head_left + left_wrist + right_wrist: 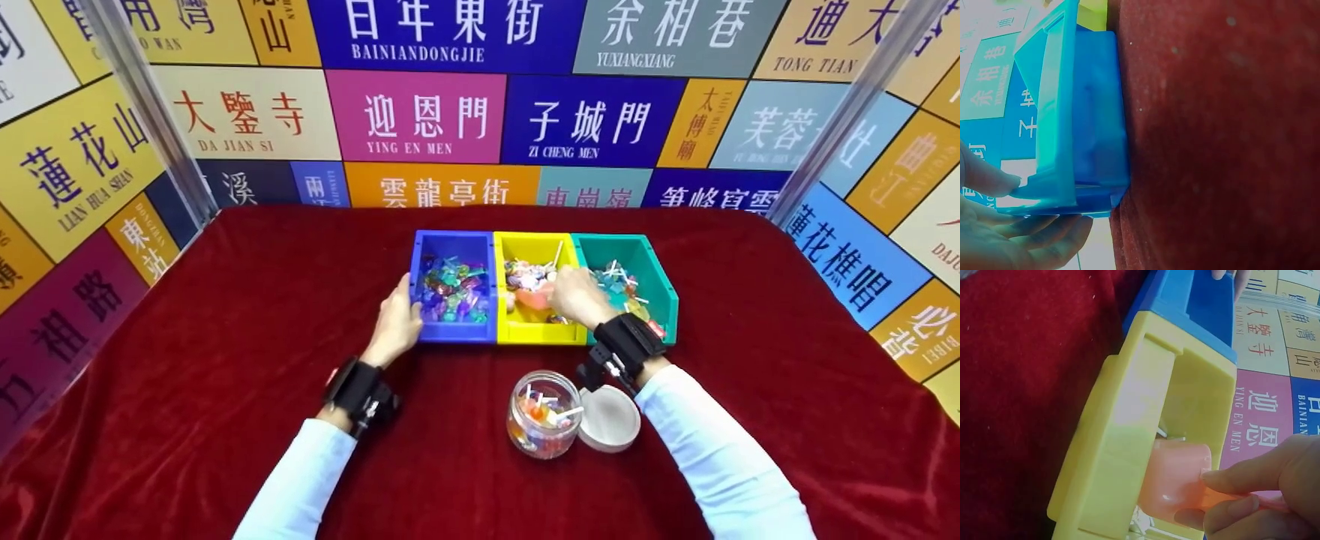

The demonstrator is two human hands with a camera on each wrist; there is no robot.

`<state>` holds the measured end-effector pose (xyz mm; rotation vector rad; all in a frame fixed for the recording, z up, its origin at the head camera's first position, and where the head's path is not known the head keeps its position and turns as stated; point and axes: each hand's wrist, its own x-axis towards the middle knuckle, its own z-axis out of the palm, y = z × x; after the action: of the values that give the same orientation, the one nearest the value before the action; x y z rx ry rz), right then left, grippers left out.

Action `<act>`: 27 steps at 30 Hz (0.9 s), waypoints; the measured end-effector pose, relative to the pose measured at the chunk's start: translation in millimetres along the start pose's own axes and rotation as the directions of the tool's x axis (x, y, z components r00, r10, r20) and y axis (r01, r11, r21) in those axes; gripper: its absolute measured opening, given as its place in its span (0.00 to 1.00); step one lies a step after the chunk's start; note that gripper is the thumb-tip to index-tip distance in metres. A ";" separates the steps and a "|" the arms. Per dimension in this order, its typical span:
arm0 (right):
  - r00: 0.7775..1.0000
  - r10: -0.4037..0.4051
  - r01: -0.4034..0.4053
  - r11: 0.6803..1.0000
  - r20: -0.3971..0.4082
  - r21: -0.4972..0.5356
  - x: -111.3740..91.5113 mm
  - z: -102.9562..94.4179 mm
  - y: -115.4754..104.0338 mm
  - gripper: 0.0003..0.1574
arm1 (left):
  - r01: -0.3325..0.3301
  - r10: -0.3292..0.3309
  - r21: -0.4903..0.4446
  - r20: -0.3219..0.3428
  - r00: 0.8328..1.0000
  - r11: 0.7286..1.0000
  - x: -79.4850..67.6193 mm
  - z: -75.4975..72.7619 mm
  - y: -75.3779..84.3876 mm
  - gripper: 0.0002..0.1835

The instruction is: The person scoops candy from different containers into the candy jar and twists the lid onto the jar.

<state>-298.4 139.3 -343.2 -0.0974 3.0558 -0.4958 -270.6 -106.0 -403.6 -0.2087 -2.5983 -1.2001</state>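
Observation:
Three bins stand side by side: a blue bin (457,334) with wrapped candies, a yellow bin (536,334) with lollipops and candies, and a green bin (658,277) with more of both. My left hand (396,324) grips the blue bin's left wall, thumb inside and fingers outside in the left wrist view. Inside the yellow bin, my right hand (580,296) holds an orange-pink scoop (1176,475) by its handle. The scoop's bowl lies down among the candies, its far edge hidden by the bin's front wall in the right wrist view.
In front of the bins is a clear jar (544,442) holding lollipops and candies, its mouth uncovered. A round whitish lid (611,421) lies against its right side, near the right forearm. Dark red cloth (247,315) covers the table; printed panels (420,116) rise behind.

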 end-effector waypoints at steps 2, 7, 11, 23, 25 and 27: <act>1.000 0.023 -0.023 1.000 -0.006 0.001 0.3 -0.3 -2.7 0.08 | -0.019 0.019 0.013 -0.016 1.000 1.000 -0.2 -0.6 -0.2 0.27; 0.999 0.035 -0.035 0.999 -0.007 -0.028 -1.2 -2.3 -5.3 0.10 | -0.033 0.033 0.009 -0.025 0.999 0.999 -0.8 -1.2 -0.2 0.27; 1.000 0.012 -0.011 0.998 0.017 -0.061 -1.4 -7.4 -4.2 0.08 | -0.022 0.022 -0.002 -0.014 1.000 1.000 -1.1 -2.1 -0.3 0.27; 0.999 0.010 -0.011 1.000 -0.037 -0.029 7.0 0.9 5.8 0.11 | 0.043 -0.042 -0.007 0.018 0.999 0.999 0.0 -1.8 0.5 0.29; 0.998 -0.002 0.001 1.000 -0.061 -0.020 7.2 4.5 5.8 0.11 | 0.041 -0.041 -0.011 0.016 0.999 0.999 0.2 -1.0 0.0 0.29; 0.995 -0.024 0.022 1.000 -0.096 -0.018 7.1 7.6 5.9 0.11 | 0.036 -0.035 -0.015 0.011 0.999 0.999 0.3 -0.3 -0.3 0.28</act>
<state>-305.5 142.1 -352.6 -0.1129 3.1564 -0.4901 -270.9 -106.4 -403.6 -0.1729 -2.6132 -1.2341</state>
